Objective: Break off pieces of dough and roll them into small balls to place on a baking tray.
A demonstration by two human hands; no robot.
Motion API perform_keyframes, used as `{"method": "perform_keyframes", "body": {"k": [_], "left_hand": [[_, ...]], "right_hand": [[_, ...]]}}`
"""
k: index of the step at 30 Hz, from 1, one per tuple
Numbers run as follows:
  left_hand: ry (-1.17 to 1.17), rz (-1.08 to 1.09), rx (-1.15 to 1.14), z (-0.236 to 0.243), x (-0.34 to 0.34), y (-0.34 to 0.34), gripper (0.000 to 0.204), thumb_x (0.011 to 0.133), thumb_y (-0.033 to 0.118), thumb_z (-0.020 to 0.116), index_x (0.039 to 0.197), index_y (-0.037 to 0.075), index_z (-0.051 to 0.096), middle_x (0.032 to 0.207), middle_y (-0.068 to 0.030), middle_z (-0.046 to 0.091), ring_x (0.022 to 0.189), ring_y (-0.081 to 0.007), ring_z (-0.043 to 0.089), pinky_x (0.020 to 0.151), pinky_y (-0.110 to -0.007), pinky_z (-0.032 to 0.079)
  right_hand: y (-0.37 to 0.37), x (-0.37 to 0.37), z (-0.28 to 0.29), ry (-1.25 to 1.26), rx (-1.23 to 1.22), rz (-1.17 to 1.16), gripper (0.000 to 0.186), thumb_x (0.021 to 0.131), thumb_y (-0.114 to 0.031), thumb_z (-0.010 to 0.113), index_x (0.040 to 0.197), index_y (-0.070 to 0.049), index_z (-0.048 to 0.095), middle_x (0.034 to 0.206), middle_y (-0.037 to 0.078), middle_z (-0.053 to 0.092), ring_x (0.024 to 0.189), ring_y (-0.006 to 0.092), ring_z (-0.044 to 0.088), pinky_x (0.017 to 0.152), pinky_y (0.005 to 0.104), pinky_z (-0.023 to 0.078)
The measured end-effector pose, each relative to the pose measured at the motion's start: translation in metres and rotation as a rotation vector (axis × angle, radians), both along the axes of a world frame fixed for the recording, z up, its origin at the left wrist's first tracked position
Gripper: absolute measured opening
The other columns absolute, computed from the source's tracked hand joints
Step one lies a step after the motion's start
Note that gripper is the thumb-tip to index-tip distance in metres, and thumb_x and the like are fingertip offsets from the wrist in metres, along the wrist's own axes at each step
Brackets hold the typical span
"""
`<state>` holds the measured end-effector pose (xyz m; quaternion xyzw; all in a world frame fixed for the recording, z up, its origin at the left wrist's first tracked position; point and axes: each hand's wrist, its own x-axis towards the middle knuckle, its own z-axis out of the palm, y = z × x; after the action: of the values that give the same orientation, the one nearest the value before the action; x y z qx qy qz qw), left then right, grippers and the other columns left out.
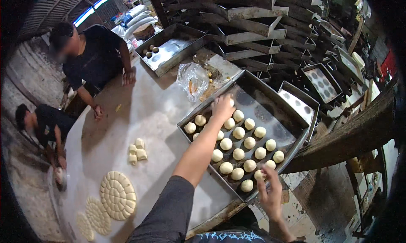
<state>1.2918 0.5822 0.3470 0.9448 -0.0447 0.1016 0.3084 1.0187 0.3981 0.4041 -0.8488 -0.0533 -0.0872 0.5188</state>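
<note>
My left hand (224,107) reaches over the far part of a deep metal tray (298,145), its fingers closed on a pale dough ball (231,103). Rows of round dough balls (238,154) sit in the near part of the tray, while its dark far part shows round stains. My right hand (270,188) is at the tray's near right edge, thumb and fingers curled round another dough ball (260,174).
Two co-workers (93,56) (55,126) are at the table's (156,95) left side. On it are cut dough pieces (139,152), scored dough rounds (117,195), a plastic bag (192,82) and another tray (177,52). Stacked trays (253,35) and a wooden beam (338,141) stand right and behind.
</note>
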Motion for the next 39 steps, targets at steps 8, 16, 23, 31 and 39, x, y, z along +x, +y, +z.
{"method": "perform_keyframes", "body": {"k": [8,16,23,31,39], "left_hand": [[-0.283,0.405,-0.039,-0.044,-0.23,0.133,0.025,0.078,0.011,0.065,0.102,0.008,0.058,0.1,-0.0094,0.058,0.1,-0.0311,0.052,0.093,-0.043,0.037],[0.225,0.949,0.415,-0.084,-0.629,0.195,0.045,0.086,0.035,0.056,0.122,0.008,0.051,0.133,-0.015,0.042,0.123,-0.0361,0.037,0.101,-0.054,0.027],[0.201,1.106,0.482,-0.094,-0.627,0.182,0.043,0.089,0.04,0.05,0.119,0.009,0.053,0.132,-0.0152,0.044,0.125,-0.0346,0.036,0.104,-0.055,0.024],[0.054,0.992,0.361,-0.088,-0.593,0.192,0.038,0.087,0.032,0.054,0.114,0.006,0.054,0.124,-0.0166,0.049,0.119,-0.0357,0.042,0.101,-0.054,0.027],[0.094,0.506,-0.522,-0.065,-0.462,0.114,0.055,0.085,0.033,0.065,0.123,0.0,0.042,0.106,-0.024,0.056,0.094,-0.0413,0.057,0.08,-0.046,0.046]], "right_hand": [[0.086,-0.03,-0.016,0.306,0.291,0.401,0.027,0.084,-0.008,0.061,0.11,0.0,0.056,0.104,0.015,0.062,0.093,0.0264,0.06,0.084,0.036,0.047],[0.336,0.049,-0.183,-0.078,-0.585,0.579,0.036,0.09,-0.008,0.039,0.121,-0.011,0.057,0.128,0.015,0.048,0.12,0.0379,0.04,0.102,0.0475,0.034],[0.502,0.121,-0.125,0.225,-0.569,0.128,0.037,0.084,-0.027,0.062,0.117,-0.01,0.059,0.122,0.022,0.049,0.123,0.0388,0.037,0.104,0.049,0.03],[0.353,0.116,-0.222,0.243,0.395,0.513,0.027,0.085,-0.022,0.062,0.083,0.001,0.048,0.072,0.015,0.052,0.067,0.0218,0.051,0.063,0.0379,0.045],[0.217,-0.097,-0.105,0.779,0.533,0.367,0.042,0.085,-0.015,0.062,0.117,0.002,0.041,0.096,0.01,0.054,0.081,0.0134,0.054,0.068,0.0255,0.046]]}}
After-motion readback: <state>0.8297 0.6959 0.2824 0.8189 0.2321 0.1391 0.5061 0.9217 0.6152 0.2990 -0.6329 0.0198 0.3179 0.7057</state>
